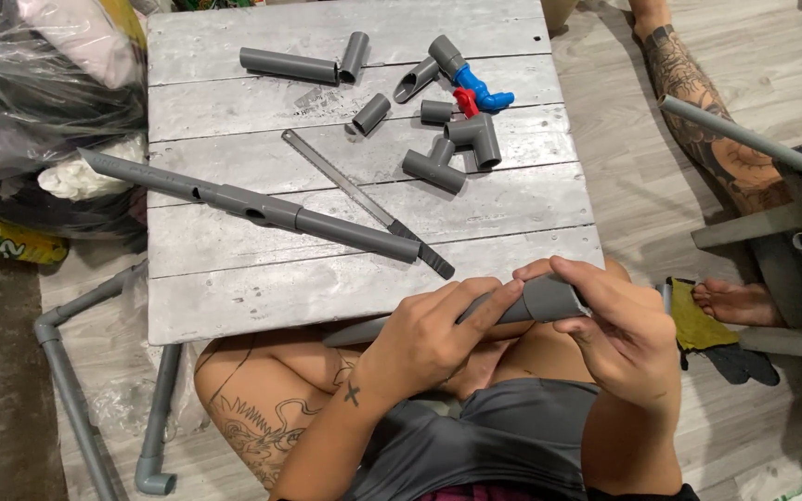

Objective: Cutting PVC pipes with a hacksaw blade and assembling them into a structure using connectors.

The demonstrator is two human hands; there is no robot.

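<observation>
I log: left hand [433, 334] and right hand [619, 329] both gripping grey pipe [540, 301], lower centre | hacksaw blade [364, 199] on table [234, 297], mid-frame.

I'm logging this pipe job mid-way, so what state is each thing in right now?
Left hand: gripping the grey plastic pipe held over the lap.
Right hand: closed around that pipe's end.
Long grey jointed pipe: lying flat on the grey wooden board.
Metal saw blade: lying loose.
Blue valve with red handle: lying untouched.

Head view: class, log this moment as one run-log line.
left hand: grips grey pipe | right hand: holds pipe's end | board: saw blade, fittings, long pipe
</observation>
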